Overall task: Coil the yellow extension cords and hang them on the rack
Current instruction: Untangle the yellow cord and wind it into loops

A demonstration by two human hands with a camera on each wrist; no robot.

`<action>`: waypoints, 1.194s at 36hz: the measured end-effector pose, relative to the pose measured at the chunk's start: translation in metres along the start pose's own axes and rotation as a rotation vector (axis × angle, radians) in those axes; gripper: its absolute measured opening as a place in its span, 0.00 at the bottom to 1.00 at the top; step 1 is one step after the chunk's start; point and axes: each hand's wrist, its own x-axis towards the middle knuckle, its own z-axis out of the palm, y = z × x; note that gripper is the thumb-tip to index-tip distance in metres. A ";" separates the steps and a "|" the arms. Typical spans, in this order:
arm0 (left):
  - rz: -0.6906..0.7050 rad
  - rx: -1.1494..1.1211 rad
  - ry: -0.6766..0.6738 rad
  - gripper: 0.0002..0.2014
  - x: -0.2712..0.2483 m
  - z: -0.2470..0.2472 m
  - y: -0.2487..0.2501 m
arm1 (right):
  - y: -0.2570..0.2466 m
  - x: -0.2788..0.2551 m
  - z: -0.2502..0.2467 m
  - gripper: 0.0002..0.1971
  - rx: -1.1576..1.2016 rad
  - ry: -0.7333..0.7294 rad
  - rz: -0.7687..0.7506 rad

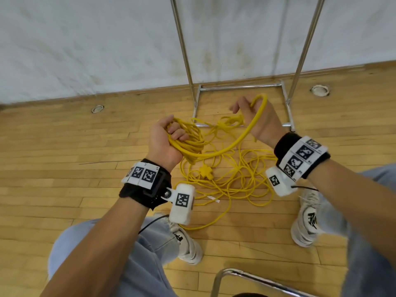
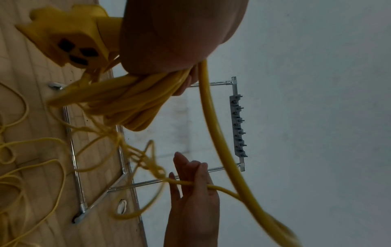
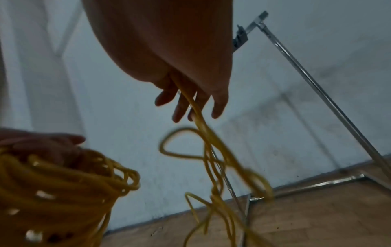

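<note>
Our left hand grips a partial coil, right hand fingers loosely feeding yellow cord; floor tangle uncoiled, rack bare.

Rack behind cord pile; shoes flank pile.

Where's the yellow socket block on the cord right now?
In the head view the socket block lies on the wood floor amid the loose cord tangle, below and between both hands, nearer the left hand.
</note>
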 end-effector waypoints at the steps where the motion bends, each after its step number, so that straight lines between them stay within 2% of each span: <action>1: 0.000 -0.005 -0.004 0.21 0.000 0.000 0.000 | -0.005 -0.006 -0.001 0.22 0.013 0.004 -0.044; 3: 0.006 -0.003 0.002 0.21 0.000 0.000 0.001 | -0.008 -0.015 0.001 0.23 0.072 -0.054 -0.062; 5: 0.022 0.009 0.026 0.20 0.000 0.001 0.000 | -0.008 -0.021 0.003 0.19 0.023 -0.153 -0.056; 8: 0.037 0.031 0.050 0.20 0.000 0.002 -0.001 | -0.014 -0.037 0.007 0.13 -0.160 -0.465 -0.051; 10: 0.045 0.042 0.060 0.20 0.000 0.004 -0.003 | -0.022 -0.051 0.013 0.17 -0.189 -0.656 -0.070; 12: 0.049 0.041 0.059 0.19 -0.001 0.006 -0.005 | -0.035 -0.064 0.020 0.21 -0.096 -0.720 -0.085; 16: 0.040 -0.018 0.042 0.19 -0.004 0.007 -0.006 | -0.050 -0.084 0.036 0.27 0.127 -0.711 -0.069; 21: 0.019 -0.075 -0.020 0.19 -0.007 0.008 -0.002 | -0.027 -0.089 0.056 0.30 0.164 -0.685 0.014; 25: -0.021 -0.074 -0.111 0.18 -0.009 0.006 0.006 | 0.009 -0.087 0.061 0.30 0.138 -0.658 0.189; 28: -0.018 -0.048 -0.164 0.15 -0.009 0.005 0.014 | 0.046 -0.090 0.061 0.31 0.088 -0.567 0.351; 31: -0.015 -0.017 -0.204 0.12 -0.010 0.004 0.016 | 0.075 -0.095 0.057 0.32 0.027 -0.498 0.432; 36: -0.113 0.016 -0.342 0.09 -0.013 -0.001 0.025 | 0.119 -0.103 0.046 0.44 -0.100 -0.473 0.596; 39: -0.142 0.121 -0.396 0.08 -0.015 0.000 0.026 | 0.133 -0.102 0.050 0.39 -0.087 -0.446 0.678; 41: -0.151 0.172 -0.398 0.09 -0.017 0.001 0.024 | 0.119 -0.094 0.054 0.37 -0.020 -0.421 0.711; 43: -0.173 0.198 -0.418 0.10 -0.019 0.002 0.023 | 0.099 -0.082 0.055 0.28 0.106 -0.394 0.736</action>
